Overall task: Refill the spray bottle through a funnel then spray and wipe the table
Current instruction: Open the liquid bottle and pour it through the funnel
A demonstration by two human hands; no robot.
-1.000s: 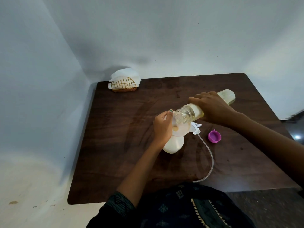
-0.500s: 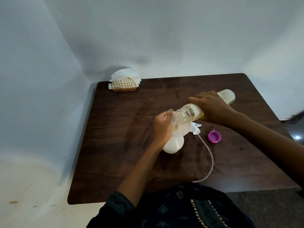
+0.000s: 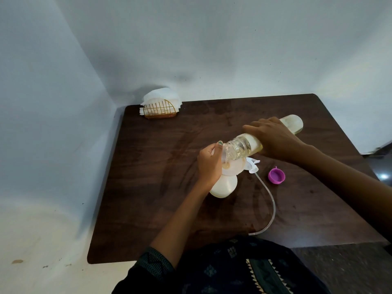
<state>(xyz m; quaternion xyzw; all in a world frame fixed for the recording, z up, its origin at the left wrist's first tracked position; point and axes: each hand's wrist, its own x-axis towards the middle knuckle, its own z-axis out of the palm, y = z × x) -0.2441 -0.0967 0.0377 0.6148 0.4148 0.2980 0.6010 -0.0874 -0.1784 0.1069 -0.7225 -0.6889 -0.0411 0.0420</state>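
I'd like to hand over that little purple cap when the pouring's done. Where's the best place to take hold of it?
The purple cap lies apart from everything, open side up, on the table right of the tube. Probably come straight down from above and pinch its round rim, one finger inside, thumb outside; the low wall offers little else for a grip.

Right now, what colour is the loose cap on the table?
Purple-pink; the cap lies open side up, clearest in the head view.

Dim, soft light is being cast over the counter (image 3: 161, 187); its edges are being bowed by wide-angle distortion, corners behind it shadowed.
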